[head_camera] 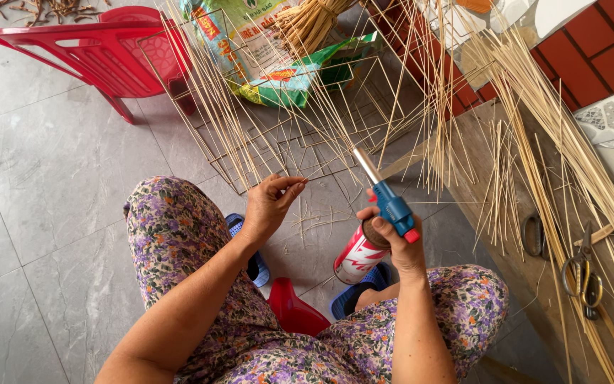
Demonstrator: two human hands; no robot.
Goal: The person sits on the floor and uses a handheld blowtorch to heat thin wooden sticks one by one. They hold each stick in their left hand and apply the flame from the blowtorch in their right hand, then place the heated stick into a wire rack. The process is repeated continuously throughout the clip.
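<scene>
Right hand: the right hand is closed around a blue-headed gas torch with a red-and-white canister, nozzle tilted up and away.
Left hand: the left hand, left of the torch, pinches a thin pale bamboo strip.
Beyond torch: square frames of bamboo strips on the grey tiled floor.
Right of torch: metal scissors on a wooden plank.

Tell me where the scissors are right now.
In the head view, the scissors lie at the far right on the wooden plank, among loose bamboo strips, to the right of the right hand holding the gas torch.
</scene>
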